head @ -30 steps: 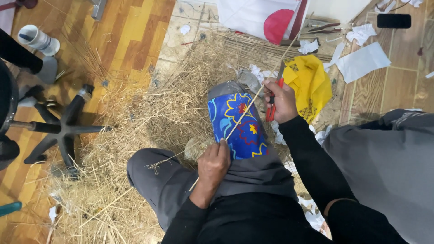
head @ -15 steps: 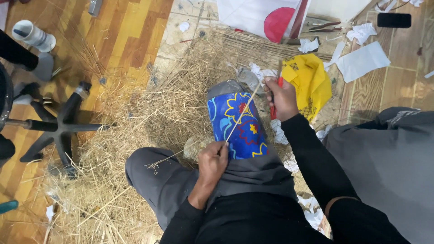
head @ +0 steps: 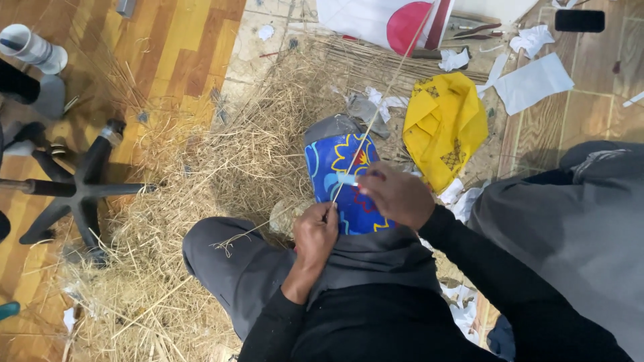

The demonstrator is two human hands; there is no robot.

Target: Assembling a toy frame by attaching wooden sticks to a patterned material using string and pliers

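- The blue patterned cloth (head: 349,184), spread over the person's knee, serves as the landmark; it carries yellow and red flower shapes, and a grey fabric edge shows at its far end.
- The left hand (head: 316,234) sits at the near left edge of that cloth, fingers curled tightly around the lower end of a long thin straw stalk (head: 386,94).
- The stalk runs from this hand diagonally across the cloth and far beyond it, towards a white sheet with a red disc (head: 382,20) on the floor.
- The right hand (head: 396,196) lies on the near right part of the cloth, closed around a small blade-like tool (head: 349,179) whose pale tip meets the stalk just above the left hand; what the tool is exactly cannot be told.
- A heap of loose straw (head: 201,167) spreads to the left of the cloth and beyond it.
- A crumpled yellow cloth (head: 446,127) lies to the right of the blue one, close by, with torn white paper scraps (head: 533,80) further right.
- The black star base of a chair (head: 74,191) stands well to the left of the cloth, at the edge of the straw.
- A dark phone (head: 579,20) lies far beyond the cloth, to its right.
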